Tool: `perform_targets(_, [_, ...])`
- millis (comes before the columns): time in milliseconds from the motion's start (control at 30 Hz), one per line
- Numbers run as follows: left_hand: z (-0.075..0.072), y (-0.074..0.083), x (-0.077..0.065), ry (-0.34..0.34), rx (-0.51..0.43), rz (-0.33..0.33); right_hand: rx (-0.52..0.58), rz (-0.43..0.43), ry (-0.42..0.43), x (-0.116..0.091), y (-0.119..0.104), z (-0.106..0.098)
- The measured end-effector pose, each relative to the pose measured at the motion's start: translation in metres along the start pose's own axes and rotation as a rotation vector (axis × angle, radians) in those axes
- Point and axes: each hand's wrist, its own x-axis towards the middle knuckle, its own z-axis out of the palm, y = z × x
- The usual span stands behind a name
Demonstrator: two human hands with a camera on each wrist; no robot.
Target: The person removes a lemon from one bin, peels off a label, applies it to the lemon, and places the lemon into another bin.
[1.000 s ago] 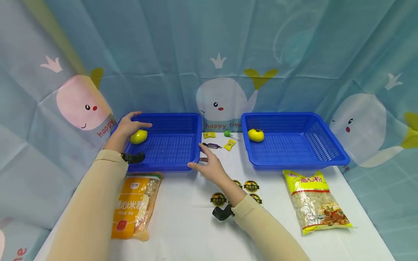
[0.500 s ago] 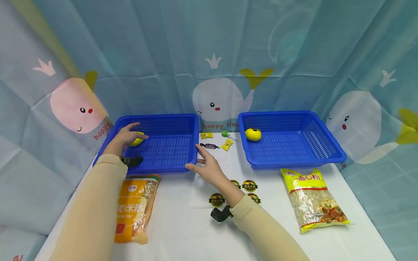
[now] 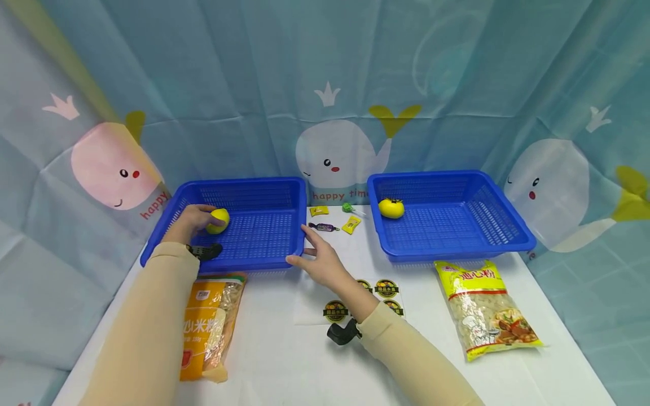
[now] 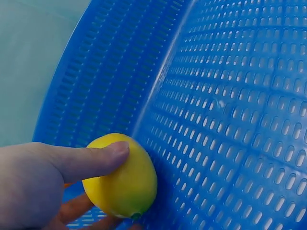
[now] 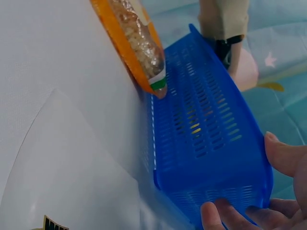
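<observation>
My left hand reaches into the left blue basket and holds a yellow lemon near its left end. In the left wrist view the thumb lies across the lemon, whose green tip points down, while the other fingers curl beneath, partly hidden. At the same basket's front right corner, my right hand grips the rim. The right wrist view shows its thumb on the basket's edge and the fingers against the outer wall.
A second blue basket on the right holds a yellow tomato-like fruit. Between the baskets lie wrapped candies and a green lollipop. An orange noodle bag, a yellow pasta bag and a sticker sheet lie in front.
My left hand has gone from spread fingers above the lemon down to gripping it, and the lemon has turned slightly. My right hand stays at the basket corner. The head view has shifted slightly.
</observation>
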Motion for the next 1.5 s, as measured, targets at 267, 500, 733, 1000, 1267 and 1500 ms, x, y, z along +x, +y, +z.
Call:
perform_targets(267, [-0.004, 0.010, -0.008, -0.058, -0.060, 0.042, -0.003, 0.001, -0.013, -0.002, -0.003, -0.001])
perform_targets(500, [-0.007, 0.031, -0.026, -0.107, -0.127, 0.165, 0.024, 0.008, -0.003, -0.002, 0.001, -0.001])
perform_targets(733, [-0.003, 0.050, -0.047, -0.078, -0.150, 0.270, 0.042, 0.004, -0.003, -0.001, 0.001, -0.001])
perform_targets(1000, [0.006, 0.056, -0.090, -0.074, -0.142, 0.398, 0.029, 0.026, -0.001, -0.003, -0.003, -0.002])
perform_targets(1267, [0.029, 0.053, -0.132, -0.135, -0.218, 0.498, 0.040, -0.004, 0.004, -0.004, 0.002, -0.002])
perform_targets(1500, [0.058, 0.049, -0.159, -0.137, -0.207, 0.578, 0.059, -0.065, 0.072, -0.015, 0.005, -0.013])
